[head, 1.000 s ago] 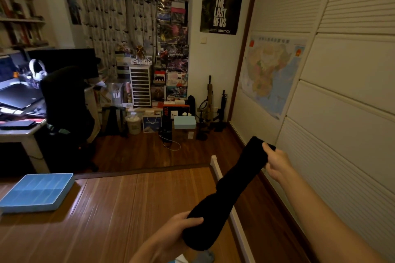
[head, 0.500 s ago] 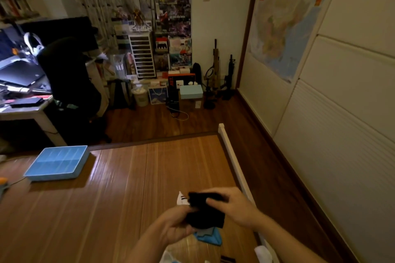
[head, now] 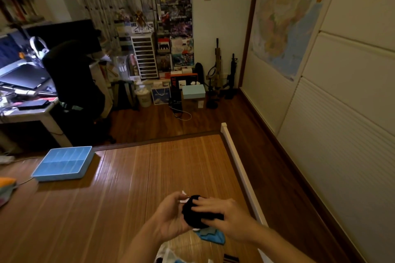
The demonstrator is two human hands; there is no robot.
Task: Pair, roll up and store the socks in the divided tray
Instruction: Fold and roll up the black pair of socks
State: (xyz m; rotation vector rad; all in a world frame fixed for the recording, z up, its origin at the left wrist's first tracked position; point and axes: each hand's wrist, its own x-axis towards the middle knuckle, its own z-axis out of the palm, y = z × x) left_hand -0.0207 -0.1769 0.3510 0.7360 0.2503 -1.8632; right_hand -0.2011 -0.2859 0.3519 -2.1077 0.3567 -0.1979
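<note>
A black sock bundle (head: 195, 215), rolled into a compact lump, sits between both hands above the bamboo mat. My left hand (head: 171, 218) cups it from the left and below, fingers curled round it. My right hand (head: 224, 218) lies over its right side, fingers wrapped across the top. The light blue divided tray (head: 64, 163) rests on the mat far to the left, its compartments showing nothing inside. A blue sock (head: 211, 236) and a white sock (head: 183, 197) lie on the mat under my hands. More loose socks (head: 168, 255) show at the bottom edge.
The bamboo mat (head: 128, 188) ends at a white rail (head: 239, 166) on the right, with dark wood floor and a panelled wall beyond. A desk and black chair (head: 72, 83) stand at the far left. Folded cloth (head: 6, 188) lies at the left edge.
The long black sock, stretched between both hands a second ago, has been rolled into a tight lump held close in both hands. The view has tilted downward.
</note>
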